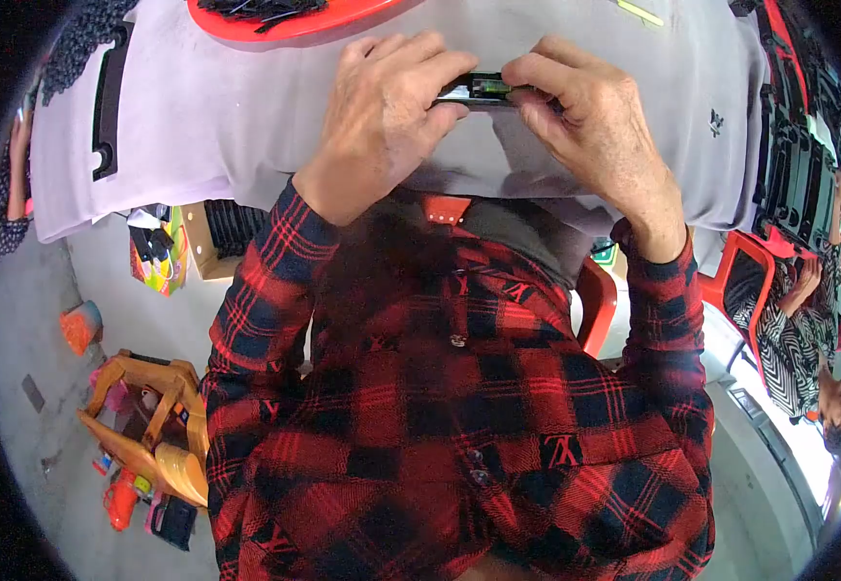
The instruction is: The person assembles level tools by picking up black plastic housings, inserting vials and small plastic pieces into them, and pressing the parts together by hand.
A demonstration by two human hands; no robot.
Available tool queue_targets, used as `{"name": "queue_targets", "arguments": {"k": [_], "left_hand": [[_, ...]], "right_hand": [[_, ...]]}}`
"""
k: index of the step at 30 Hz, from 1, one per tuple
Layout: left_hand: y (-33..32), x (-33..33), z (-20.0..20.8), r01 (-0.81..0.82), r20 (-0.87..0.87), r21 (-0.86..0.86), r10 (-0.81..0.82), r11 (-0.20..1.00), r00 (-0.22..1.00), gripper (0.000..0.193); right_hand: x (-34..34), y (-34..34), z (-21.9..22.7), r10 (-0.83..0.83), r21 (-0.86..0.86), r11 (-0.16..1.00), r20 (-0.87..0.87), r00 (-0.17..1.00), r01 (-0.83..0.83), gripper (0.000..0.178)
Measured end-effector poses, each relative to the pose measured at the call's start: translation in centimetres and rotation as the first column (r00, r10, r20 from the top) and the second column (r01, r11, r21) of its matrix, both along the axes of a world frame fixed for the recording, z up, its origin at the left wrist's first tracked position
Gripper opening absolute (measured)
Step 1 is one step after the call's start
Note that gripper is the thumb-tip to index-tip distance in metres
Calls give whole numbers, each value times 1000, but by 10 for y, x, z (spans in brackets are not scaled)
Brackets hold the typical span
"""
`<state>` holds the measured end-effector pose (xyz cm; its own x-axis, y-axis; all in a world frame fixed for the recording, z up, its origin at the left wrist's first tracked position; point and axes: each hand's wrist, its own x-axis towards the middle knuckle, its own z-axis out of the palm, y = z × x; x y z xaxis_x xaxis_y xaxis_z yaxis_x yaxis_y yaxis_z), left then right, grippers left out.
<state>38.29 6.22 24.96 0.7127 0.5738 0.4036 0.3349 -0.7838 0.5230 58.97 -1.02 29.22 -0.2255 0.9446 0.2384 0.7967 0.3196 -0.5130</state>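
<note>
A short black spirit level [483, 102] with a small greenish vial in its middle lies at the near part of the cloth-covered table. My left hand [382, 111] closes around its left part, thumb on the near side and fingers on the far side. At the other end, my right hand [590, 111] pinches the level close to the vial with thumb and forefinger. My fingers cover both ends of it, so how far it reaches beneath them is hidden.
Beyond my hands stands a red tray [290, 31] of thin black pieces. A long black bar [109, 107] lies at the table's left; several similar bars [796, 179] pile up at the right. A wooden stool [144, 426] is lower left. A person in striped clothes [779, 358] sits right.
</note>
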Motion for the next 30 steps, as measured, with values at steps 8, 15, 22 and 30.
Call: {"name": "queue_targets", "arguments": {"k": [8,15,22,30], "left_hand": [[6,-1,-3,41,34,-33,-40,999,999,40],[5,-1,-7,31,64,-15,-30,999,998,40],[5,0,-7,17,38,-2,-17,1000,999,42],[4,2,-6,1,61,4,-2,1000,998,42]], "right_hand": [[-6,2,5,-53,-49,997,8,999,54,10],[-15,1,-1,-176,-19,984,-15,984,175,9],[-19,-4,-8,-246,5,969,-124,961,249,8],[-41,-11,-22,-420,180,885,-87,903,429,12]]}}
